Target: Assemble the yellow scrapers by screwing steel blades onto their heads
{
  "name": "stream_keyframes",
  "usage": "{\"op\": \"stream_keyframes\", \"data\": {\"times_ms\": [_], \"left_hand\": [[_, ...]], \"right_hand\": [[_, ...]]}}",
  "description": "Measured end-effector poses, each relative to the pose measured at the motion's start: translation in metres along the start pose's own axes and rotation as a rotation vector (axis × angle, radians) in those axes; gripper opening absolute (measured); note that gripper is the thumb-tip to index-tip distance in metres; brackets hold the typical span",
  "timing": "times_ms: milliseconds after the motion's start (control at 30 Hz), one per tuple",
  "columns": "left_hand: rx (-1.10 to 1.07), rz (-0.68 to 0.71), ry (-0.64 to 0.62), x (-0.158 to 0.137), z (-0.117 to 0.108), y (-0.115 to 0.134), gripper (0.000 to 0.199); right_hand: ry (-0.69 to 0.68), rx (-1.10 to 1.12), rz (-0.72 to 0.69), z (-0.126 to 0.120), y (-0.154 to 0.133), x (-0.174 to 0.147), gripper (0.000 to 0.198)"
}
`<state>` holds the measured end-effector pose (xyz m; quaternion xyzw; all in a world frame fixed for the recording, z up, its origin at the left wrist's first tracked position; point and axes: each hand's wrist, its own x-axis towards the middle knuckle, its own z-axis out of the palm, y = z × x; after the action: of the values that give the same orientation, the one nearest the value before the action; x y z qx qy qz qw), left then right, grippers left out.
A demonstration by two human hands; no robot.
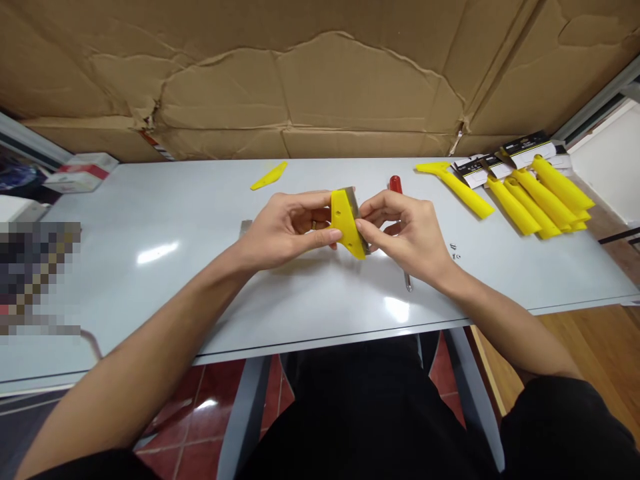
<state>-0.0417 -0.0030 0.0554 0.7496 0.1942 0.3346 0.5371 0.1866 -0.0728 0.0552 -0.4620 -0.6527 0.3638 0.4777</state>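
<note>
My left hand (285,230) pinches a yellow plastic scraper head (345,223) with two small holes, held up above the table. A flat metal blade (351,198) lies against its right side. My right hand (407,230) is closed on the blade's edge, thumb and fingertips together. Behind the right hand lies a screwdriver (395,184), its red handle pointing away and its metal tip toward me. A few small screws (454,248) rest right of that hand. Another grey metal piece (246,227) shows partly behind my left hand.
A loose yellow plate (270,176) lies at the back of the table (150,293). At the right are a yellow scraper handle (465,191) and several carded yellow scrapers (545,193). A white and red box (80,172) stands far left. Cardboard (320,87) walls the back.
</note>
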Motion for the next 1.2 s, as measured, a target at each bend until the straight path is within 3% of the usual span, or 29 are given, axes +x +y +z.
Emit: {"op": "stream_keyframes", "data": {"times_ms": [167,467,567,733,867,933,1100,1200], "left_hand": [[0.059,0.038,0.021,0.0,0.002,-0.002,0.037],[0.062,-0.005,0.016,0.0,0.002,-0.001,0.038],[0.005,-0.025,0.041,0.001,0.004,0.004,0.049],[-0.068,-0.075,0.013,0.003,0.005,0.009,0.044],[-0.093,-0.076,0.033,0.001,0.002,0.006,0.048],[-0.1,-0.078,0.05,0.0,0.0,0.002,0.054],[-0.106,-0.094,0.079,0.0,-0.004,-0.002,0.062],[-0.085,-0.074,0.1,0.0,-0.003,-0.002,0.058]], "right_hand": [[0.008,-0.068,-0.03,0.005,0.003,0.0,0.045],[-0.195,-0.042,-0.048,-0.004,0.004,0.005,0.045],[-0.177,-0.053,-0.099,-0.005,0.004,0.004,0.046],[-0.099,-0.099,-0.112,-0.001,0.001,-0.003,0.057],[-0.029,-0.146,-0.234,0.003,-0.002,-0.006,0.032],[-0.014,-0.193,-0.283,0.002,-0.003,-0.005,0.033],[-0.126,-0.218,-0.234,-0.005,-0.006,-0.002,0.027],[-0.118,-0.205,-0.19,-0.004,-0.003,-0.002,0.025]]}}
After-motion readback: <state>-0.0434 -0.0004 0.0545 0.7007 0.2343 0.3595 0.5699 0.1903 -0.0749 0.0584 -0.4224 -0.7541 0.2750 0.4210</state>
